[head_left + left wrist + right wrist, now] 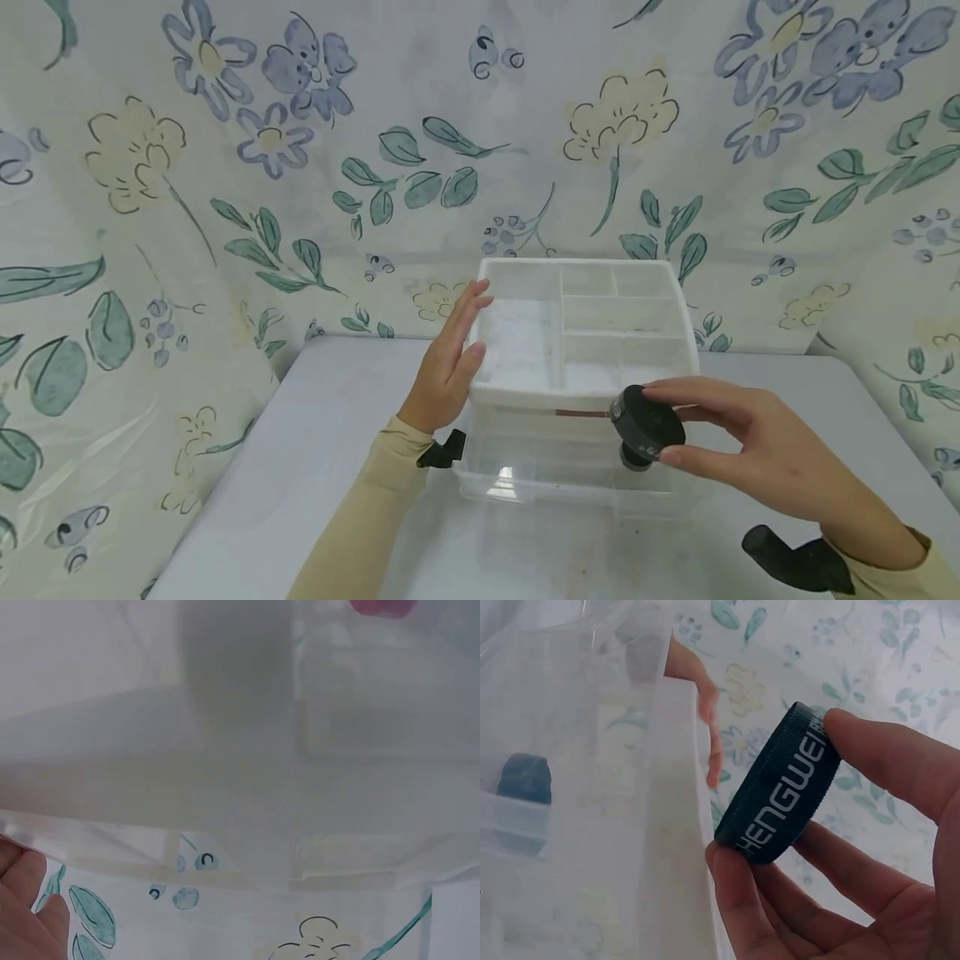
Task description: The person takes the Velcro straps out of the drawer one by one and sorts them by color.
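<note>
Between the thumb and fingers of my right hand (772,450) is a dark ring-shaped band (787,791) with white printed letters, pinched at its edges. It is over the front right of a clear plastic drawer (525,492), which sticks out from under a white compartmented organizer (630,312). Seen through clear plastic in the right wrist view is another dark round thing (523,802). My left hand (442,375) rests against the organizer's left side, fingers straight along its edge. In the left wrist view, the organizer's pale underside fills most of the picture.
Everything stands on a white table (247,467). A floral-patterned cloth (420,83) hangs behind and at both sides. A thin brown strip (581,413) shows below the organizer's front edge. Part of a red-pink thing (382,606) shows at the top of the left wrist view.
</note>
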Demonstrator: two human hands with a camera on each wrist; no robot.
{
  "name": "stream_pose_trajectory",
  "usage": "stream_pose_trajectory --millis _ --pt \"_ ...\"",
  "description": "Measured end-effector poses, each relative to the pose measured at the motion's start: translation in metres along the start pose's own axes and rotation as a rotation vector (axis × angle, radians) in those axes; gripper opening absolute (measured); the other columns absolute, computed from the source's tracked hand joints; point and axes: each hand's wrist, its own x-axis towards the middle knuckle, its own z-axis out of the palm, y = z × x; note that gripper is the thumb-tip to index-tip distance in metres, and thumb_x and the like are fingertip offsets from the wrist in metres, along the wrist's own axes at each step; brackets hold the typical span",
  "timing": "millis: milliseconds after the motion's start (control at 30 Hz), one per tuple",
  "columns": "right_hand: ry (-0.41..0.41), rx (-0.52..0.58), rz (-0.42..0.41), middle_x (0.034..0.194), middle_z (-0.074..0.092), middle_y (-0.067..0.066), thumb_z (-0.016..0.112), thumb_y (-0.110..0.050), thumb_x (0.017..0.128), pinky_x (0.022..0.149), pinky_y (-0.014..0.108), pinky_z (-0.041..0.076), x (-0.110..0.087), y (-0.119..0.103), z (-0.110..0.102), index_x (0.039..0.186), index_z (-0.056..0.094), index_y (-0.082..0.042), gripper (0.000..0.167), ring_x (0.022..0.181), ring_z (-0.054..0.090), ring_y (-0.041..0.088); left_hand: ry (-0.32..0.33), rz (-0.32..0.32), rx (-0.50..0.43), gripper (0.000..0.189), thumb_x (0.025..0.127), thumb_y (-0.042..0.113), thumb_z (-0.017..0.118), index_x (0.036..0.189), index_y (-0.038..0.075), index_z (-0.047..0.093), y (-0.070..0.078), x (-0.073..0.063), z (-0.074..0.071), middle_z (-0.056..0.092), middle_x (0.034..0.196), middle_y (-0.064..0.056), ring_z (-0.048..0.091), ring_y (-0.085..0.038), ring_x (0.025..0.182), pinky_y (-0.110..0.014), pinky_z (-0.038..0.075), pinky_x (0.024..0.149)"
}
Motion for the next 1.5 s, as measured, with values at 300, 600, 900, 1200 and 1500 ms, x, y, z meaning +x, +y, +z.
stream_pose_trajectory --millis 300,600,900,1200,1500 --pt "0.152 0.009 -0.04 0.134 0.062 0.003 0.08 0.005 0.078 0.098 0.01 0.042 -0.012 0.01 -0.002 0.133 0.065 -0.013 0.059 0.119 0.058 0.002 -0.001 -0.011 -0.003 0.053 0.099 0.016 0.037 0.149 -0.002 0.039 -0.001 0.001 0.0 0.024 0.165 -0.01 0.017 -0.024 0.153 -0.051 0.018 0.122" --pt "0.285 0.013 -0.035 0.135 0.061 -0.002 0.077 0.016 0.075 0.101 0.01 0.04 -0.019 0.014 -0.002 0.131 0.065 -0.005 0.06 0.124 0.054 0.005 0.006 0.001 0.0 0.052 0.098 0.014 0.037 0.148 -0.002 0.039 0.0 0.0 -0.001 0.026 0.164 -0.01 0.016 -0.024 0.153 -0.047 0.016 0.123" --pt "0.384 0.0 -0.015 0.138 0.058 -0.006 0.074 0.019 0.076 0.101 0.01 0.039 -0.023 0.024 0.0 0.132 0.063 0.001 0.06 0.13 0.05 0.004 0.004 0.006 0.011 0.052 0.098 0.013 0.038 0.148 -0.003 0.04 0.001 0.0 -0.002 0.026 0.164 -0.011 0.016 -0.025 0.153 -0.045 0.016 0.123" --pt "0.495 -0.018 0.005 0.14 0.058 -0.003 0.072 0.021 0.076 0.103 0.011 0.038 -0.024 0.033 0.001 0.133 0.063 0.001 0.061 0.129 0.051 0.005 0.004 -0.003 0.012 0.052 0.098 0.012 0.037 0.148 -0.003 0.039 0.001 0.0 -0.001 0.026 0.165 -0.01 0.016 -0.024 0.153 -0.046 0.016 0.123" --pt "0.584 -0.053 0.02 0.138 0.058 -0.007 0.072 0.021 0.076 0.104 0.01 0.038 -0.022 0.044 0.003 0.133 0.063 0.001 0.061 0.126 0.052 0.002 0.006 -0.003 0.006 0.052 0.098 0.012 0.037 0.148 -0.003 0.04 0.002 0.0 0.0 0.026 0.164 -0.011 0.016 -0.025 0.153 -0.047 0.016 0.123"
